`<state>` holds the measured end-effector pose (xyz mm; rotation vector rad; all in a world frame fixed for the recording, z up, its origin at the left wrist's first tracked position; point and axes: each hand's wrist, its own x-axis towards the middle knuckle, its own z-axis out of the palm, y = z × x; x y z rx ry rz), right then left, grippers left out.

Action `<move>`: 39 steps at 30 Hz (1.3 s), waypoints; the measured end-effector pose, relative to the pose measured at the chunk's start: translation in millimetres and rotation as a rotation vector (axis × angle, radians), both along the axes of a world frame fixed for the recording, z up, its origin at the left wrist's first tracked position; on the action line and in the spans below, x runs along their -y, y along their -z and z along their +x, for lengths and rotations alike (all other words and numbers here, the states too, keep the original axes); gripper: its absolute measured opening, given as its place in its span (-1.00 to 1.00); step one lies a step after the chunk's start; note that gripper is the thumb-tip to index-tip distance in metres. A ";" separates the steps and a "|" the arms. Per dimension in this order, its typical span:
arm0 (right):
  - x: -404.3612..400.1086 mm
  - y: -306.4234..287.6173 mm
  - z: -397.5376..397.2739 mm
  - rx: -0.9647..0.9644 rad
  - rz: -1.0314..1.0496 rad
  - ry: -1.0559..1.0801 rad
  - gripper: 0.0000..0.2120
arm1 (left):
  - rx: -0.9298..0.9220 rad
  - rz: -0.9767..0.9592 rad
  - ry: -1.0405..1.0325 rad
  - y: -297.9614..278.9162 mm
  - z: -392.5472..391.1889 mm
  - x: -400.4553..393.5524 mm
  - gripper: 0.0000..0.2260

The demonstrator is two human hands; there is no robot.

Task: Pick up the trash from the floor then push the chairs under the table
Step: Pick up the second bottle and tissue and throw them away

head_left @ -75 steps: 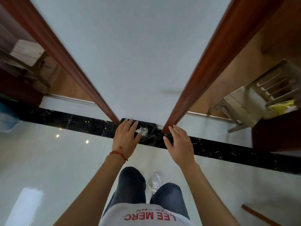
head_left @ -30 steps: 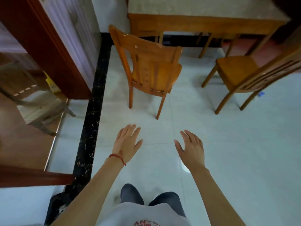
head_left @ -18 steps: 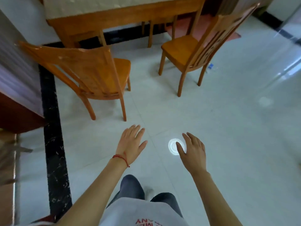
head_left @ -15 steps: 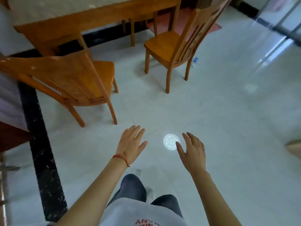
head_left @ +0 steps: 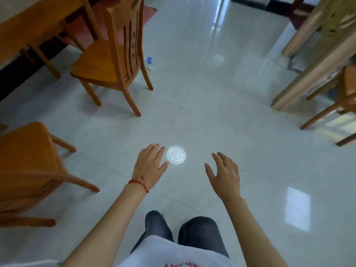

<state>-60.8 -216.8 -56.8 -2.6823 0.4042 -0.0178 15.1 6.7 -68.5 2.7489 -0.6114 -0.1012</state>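
Down at centre frame, a round white plastic lid (head_left: 176,154) lies flat on the pale glossy floor (head_left: 221,116), ringed pattern facing up, and nobody has hold of it. The left hand (head_left: 149,165) hangs just beside it on the left, palm down, fingers spread and empty; whether the fingertips brush the lid's edge, I can't tell from here. A red string bracelet (head_left: 137,183) circles that wrist. Over on the right of centre, the right hand (head_left: 224,175) hovers well clear of the lid, fingers loosely splayed, also holding nothing. The two hands stand apart, the lid between them but closer to the left.

Further up, a second bit of litter: a small blue-and-clear scrap (head_left: 149,61) on the floor, just behind the back leg of the upper-left chair (head_left: 107,54). That wooden chair stands upright in the upper left of the frame, pulled out from the table (head_left: 25,24), whose edge and legs fill the top left corner. A nearer chair (head_left: 28,160) sits at the left edge, seat and legs in view, also away from the table.

At the right edge, parts of another wooden chair (head_left: 339,105) show beside a pale slanted frame (head_left: 312,60). Bottom centre: dark trousers (head_left: 198,234) and a white shirt with red lettering (head_left: 173,255).
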 end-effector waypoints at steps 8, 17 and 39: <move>78.5 13.7 40.7 0.009 -0.002 0.198 -0.61 | 0.042 0.002 0.210 6.9 89.1 93.9 -0.58; 206.0 13.0 139.0 0.007 -0.003 0.220 -0.60 | -0.015 -0.040 0.228 9.9 195.8 232.3 -0.59; 403.5 16.5 454.3 -0.011 0.000 0.269 -0.59 | -0.121 0.028 0.257 -6.5 525.0 430.7 -0.39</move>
